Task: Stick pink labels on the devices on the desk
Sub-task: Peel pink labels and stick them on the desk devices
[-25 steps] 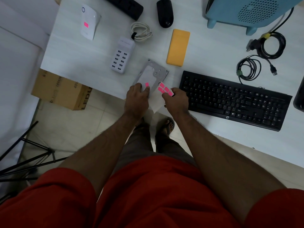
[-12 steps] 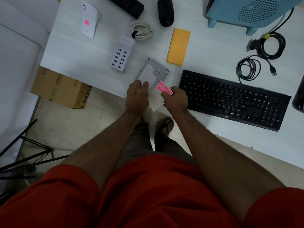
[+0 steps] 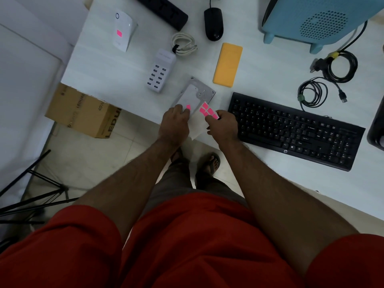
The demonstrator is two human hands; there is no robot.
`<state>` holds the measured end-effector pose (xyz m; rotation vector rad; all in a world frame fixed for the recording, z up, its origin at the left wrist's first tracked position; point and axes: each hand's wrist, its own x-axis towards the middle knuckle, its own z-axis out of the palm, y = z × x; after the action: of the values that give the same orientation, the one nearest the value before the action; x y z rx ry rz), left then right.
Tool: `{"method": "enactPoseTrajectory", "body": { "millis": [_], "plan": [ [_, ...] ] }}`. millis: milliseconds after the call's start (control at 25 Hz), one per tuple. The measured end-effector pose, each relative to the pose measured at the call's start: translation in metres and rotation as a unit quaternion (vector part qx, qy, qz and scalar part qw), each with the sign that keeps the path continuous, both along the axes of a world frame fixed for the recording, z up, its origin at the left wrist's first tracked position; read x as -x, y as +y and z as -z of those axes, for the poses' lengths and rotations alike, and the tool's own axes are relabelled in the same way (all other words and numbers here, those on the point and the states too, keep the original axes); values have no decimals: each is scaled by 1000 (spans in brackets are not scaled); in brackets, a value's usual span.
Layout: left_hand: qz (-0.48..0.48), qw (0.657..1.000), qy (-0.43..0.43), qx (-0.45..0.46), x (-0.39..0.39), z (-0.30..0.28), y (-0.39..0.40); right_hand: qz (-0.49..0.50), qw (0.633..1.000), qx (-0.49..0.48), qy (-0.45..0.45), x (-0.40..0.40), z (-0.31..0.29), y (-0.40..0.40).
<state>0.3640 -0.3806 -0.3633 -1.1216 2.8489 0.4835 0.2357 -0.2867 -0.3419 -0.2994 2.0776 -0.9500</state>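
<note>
My left hand (image 3: 174, 124) lay at the near edge of the bench (image 3: 116, 75), its fingers (image 3: 182, 112) pressed flat on the hard drive (image 3: 194, 94), touching a pink label (image 3: 188, 107) stuck on the drive's near end. My right hand (image 3: 224, 125) sat just beside it, fingers pinched on the label sheet (image 3: 208, 111), which overhung the near edge; I counted about four pink labels left on its far end. The drive lay tilted, its near end at the bench edge. Just right of my right hand, the black keyboard (image 3: 295, 129) ran along the near edge. Farther in, the yellow case (image 3: 228, 67) and the white USB charger (image 3: 160, 71) flanked the drive, with bare bench between them. Near the far left corner the white router (image 3: 123, 31) already carried a pink label (image 3: 119, 33). The mouse (image 3: 213, 23) and power strip (image 3: 164, 11) lined the far edge. Below the left edge, a cardboard box (image 3: 83, 113) stood on the floor, closed as far as I could tell.
</note>
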Motion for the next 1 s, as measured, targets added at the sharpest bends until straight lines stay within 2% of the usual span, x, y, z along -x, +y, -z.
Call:
{"method": "enactPoseTrajectory", "body": {
  "millis": [200, 320, 480, 800, 1000],
  "plan": [
    [-65, 986, 151, -29, 15, -42, -4, 70, 984, 48, -155, 6, -18, -6],
    [-49, 983, 166, -68, 17, -53, -4, 96, 962, 77, -242, 5, -31, -12],
    [-77, 977, 175, -95, 13, -57, -15, 93, 939, 110, -314, 5, -37, -26],
    [-33, 976, 196, -84, -2, -57, -71, 184, 908, 132, -353, -13, -40, -80],
    [12, 977, 192, -88, -8, -59, -108, 197, 928, 119, -293, -26, -40, -112]
  ]
}}
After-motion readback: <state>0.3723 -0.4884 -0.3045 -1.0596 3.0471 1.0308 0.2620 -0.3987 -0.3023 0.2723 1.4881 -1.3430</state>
